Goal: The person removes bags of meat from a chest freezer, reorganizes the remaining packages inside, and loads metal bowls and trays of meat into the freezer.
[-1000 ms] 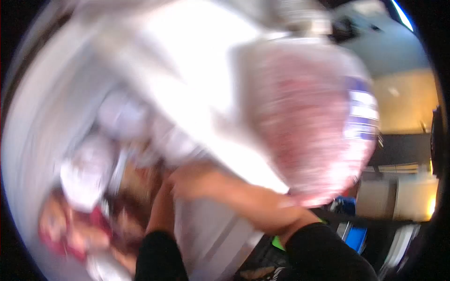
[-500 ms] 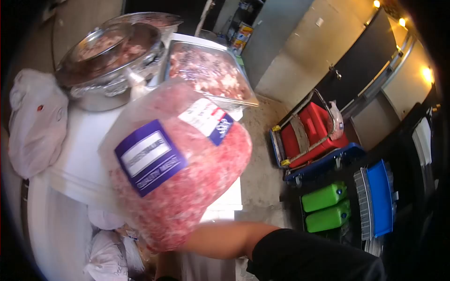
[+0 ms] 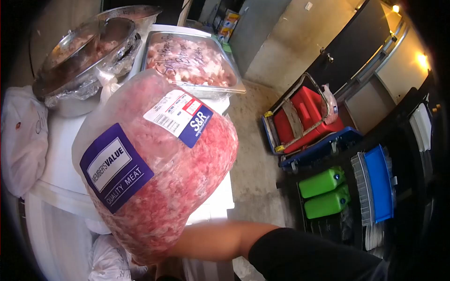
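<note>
A large clear bag of ground meat (image 3: pixel 187 182) fills the middle of the head view, held up close to the camera. It carries a purple "Members Value Quality Meat" label (image 3: pixel 116 167) and a white-and-purple S&R price label (image 3: pixel 179 117). From the lower right my right forearm reaches under the bag; my right hand (image 3: pixel 185 243) supports it from below, its fingers mostly hidden. Only a dark bit of my left arm (image 3: pixel 168 269) shows beneath the bag, and my left hand is concealed behind it. Behind the bag, a metal pan of meat pieces (image 3: pixel 192 61) has handwriting on its plastic cover.
Covered metal bowls of meat (image 3: pixel 84 61) stand at the back left. White plastic bags lie at the left (image 3: pixel 23 140) and below (image 3: pixel 110 257). On the right are a trolley with a red container (image 3: pixel 309 114), green jugs (image 3: pixel 323 182) and a blue tray (image 3: pixel 378 182).
The bag of ground meat has shifted left in view, and its labels are sharper. Surroundings have slid slightly left and up with the camera.
</note>
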`<state>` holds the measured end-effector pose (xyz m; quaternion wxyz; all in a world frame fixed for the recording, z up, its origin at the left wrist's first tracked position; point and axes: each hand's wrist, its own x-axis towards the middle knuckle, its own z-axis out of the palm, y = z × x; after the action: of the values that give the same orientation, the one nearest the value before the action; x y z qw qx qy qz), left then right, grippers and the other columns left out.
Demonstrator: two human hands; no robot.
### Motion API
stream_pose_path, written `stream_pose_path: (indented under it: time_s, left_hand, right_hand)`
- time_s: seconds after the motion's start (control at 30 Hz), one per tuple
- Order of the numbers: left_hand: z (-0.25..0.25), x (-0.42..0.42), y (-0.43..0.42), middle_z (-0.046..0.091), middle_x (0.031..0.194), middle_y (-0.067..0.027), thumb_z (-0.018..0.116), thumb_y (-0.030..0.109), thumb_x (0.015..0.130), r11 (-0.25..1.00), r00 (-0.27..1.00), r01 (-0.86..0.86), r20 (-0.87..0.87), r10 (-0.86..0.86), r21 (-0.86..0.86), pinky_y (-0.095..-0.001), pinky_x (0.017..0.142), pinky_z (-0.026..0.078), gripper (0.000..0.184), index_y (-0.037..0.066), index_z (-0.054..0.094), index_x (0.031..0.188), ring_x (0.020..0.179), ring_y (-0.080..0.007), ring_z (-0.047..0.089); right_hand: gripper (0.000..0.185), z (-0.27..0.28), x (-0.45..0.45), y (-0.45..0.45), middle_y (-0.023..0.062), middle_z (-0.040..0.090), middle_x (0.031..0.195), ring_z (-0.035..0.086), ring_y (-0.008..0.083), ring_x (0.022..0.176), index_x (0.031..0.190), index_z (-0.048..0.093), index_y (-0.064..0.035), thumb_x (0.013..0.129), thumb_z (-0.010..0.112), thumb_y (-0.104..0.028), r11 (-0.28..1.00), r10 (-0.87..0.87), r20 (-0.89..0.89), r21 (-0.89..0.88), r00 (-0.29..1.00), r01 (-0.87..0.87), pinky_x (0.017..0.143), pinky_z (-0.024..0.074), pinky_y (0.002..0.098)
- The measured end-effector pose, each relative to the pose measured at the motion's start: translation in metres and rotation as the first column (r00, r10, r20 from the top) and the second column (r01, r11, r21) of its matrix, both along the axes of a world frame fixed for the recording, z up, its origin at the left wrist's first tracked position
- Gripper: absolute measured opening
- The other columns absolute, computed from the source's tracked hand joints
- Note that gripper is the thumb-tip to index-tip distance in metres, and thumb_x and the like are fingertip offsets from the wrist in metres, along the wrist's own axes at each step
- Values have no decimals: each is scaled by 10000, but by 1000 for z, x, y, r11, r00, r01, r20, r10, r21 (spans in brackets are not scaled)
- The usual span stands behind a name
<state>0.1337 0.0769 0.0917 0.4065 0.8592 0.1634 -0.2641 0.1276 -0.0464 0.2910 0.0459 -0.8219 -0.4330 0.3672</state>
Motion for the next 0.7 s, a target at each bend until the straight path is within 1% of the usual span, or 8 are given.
stream_pose_path:
  time_s: [0.3, 0.7]
  left_hand:
    - [5, 22, 23, 573, 1026, -219, 569, 259, 769, 1000, 999, -12, 32, 13, -5, -383, 757, 464, 361, 20, 592, 1038, 862, -298, 582]
    - [9, 60, 57, 574, 1016, -222, 556, 243, 781, 997, 994, -75, 78, 75, -8, -385, 732, 471, 342, 24, 593, 1041, 839, -295, 585]
  right_hand:
    - [340, -9, 6, 5, 134, 613, 966, 569, 304, 931, 1002, 603, -78, 715, 567, -257, 997, -68, 2, 25, 998, 68, 774, 455, 433]
    - [369, -24, 6, 12, 123, 608, 986, 560, 293, 948, 1031, 590, -82, 708, 578, -259, 995, -88, -22, 41, 996, 89, 778, 452, 430]
